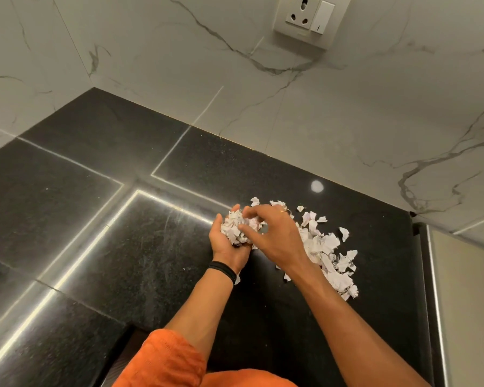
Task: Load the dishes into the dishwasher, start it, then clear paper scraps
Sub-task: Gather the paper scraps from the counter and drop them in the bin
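This looks like the last stage, the scrap clearing, maybe a third done. The dishwasher is out of sight, so I can't vouch for that part. The left hand (228,243) lies palm up, fingers cupped round a heap of scraps (236,227). The right hand (274,233), fingers curled narrow, pinches more onto it. Right of both, most scraps litter the counter (123,247) — spreading out toward the far wall.

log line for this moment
left hand: cups torn white paper scraps | right hand: touches that handful | remaining: loose scrap pile on black stone counter
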